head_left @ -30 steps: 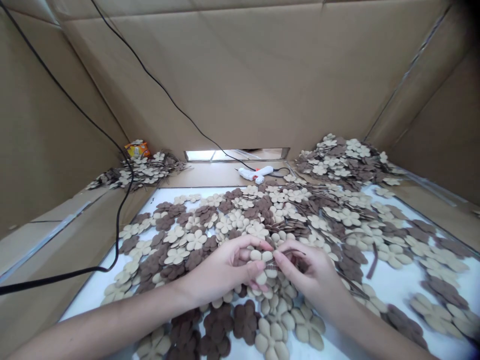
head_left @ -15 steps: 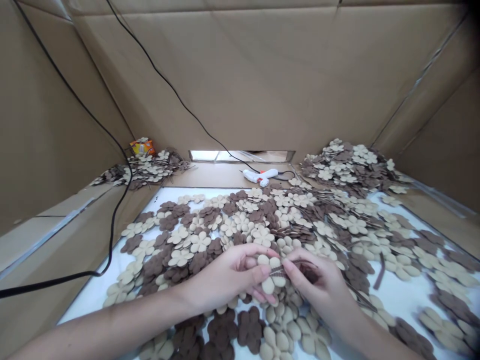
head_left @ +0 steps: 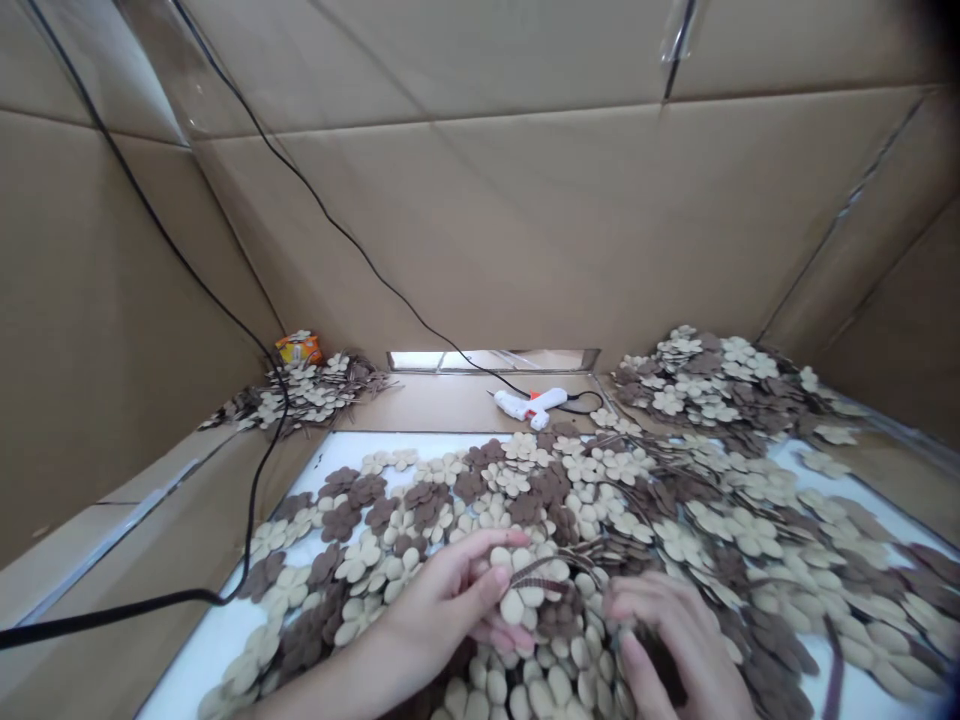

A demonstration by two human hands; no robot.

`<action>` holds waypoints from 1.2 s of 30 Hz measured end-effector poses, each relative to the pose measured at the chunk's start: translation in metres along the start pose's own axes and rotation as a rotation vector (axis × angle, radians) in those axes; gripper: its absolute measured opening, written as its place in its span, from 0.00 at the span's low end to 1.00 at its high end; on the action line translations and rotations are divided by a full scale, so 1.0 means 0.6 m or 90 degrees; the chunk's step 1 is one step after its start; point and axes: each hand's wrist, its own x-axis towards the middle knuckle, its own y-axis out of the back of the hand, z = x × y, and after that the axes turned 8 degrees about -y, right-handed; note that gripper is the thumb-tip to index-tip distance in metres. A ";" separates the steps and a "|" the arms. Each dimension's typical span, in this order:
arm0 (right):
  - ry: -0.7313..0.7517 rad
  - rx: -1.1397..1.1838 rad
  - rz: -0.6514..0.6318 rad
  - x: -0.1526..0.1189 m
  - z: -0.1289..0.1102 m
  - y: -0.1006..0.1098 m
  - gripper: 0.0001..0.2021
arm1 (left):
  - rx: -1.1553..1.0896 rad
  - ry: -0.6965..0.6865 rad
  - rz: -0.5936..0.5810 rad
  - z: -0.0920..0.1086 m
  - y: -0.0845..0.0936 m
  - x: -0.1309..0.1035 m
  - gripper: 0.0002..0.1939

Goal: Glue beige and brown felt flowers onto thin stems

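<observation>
My left hand [head_left: 444, 598] is closed on a cream fabric flower [head_left: 517, 600], pinched between thumb and fingers. Across the flower's face lies a thin brown ribbon strip [head_left: 541, 583], its free end pointing right. To the right, a short way off the flower, is my right hand [head_left: 686, 640]. Its fingers are bent and apart from the thumb, with nothing visible between them. Brown and cream flowers [head_left: 556, 485] lie in a thick layer beneath and around both hands.
A white glue gun [head_left: 531, 403] lies at the back, its black cord [head_left: 375, 265] running up the cardboard wall [head_left: 480, 220]. Heaps of flowers fill the back left and back right [head_left: 712, 385]. An orange packet [head_left: 298, 347] sits at left. Another black cable [head_left: 255, 490] hangs at left.
My right hand has let go of the ribbon strip and moved right and down, away from the flower. My left hand keeps the flower. The view has tilted upward.
</observation>
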 end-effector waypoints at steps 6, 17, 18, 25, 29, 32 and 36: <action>-0.157 0.039 -0.013 -0.008 0.004 -0.012 0.05 | 0.054 -0.055 -0.019 0.009 -0.017 -0.020 0.26; -0.129 0.102 -0.022 -0.005 -0.013 -0.010 0.08 | -0.008 -0.036 -0.064 -0.002 -0.023 -0.035 0.25; -0.125 0.103 -0.021 -0.005 -0.012 -0.011 0.09 | -0.024 -0.018 -0.062 -0.003 -0.018 -0.031 0.26; 0.056 0.081 0.005 0.008 0.006 -0.010 0.11 | -0.027 0.044 0.016 0.013 0.036 0.003 0.17; 0.056 0.099 -0.024 0.010 -0.002 -0.004 0.11 | -0.014 0.014 0.090 0.024 0.055 0.012 0.17; -0.036 0.126 -0.060 0.001 -0.005 -0.006 0.09 | 0.013 0.006 0.106 0.026 0.056 0.011 0.20; -0.151 0.148 -0.081 -0.009 -0.002 -0.012 0.09 | 0.031 -0.038 0.090 0.029 0.045 0.000 0.22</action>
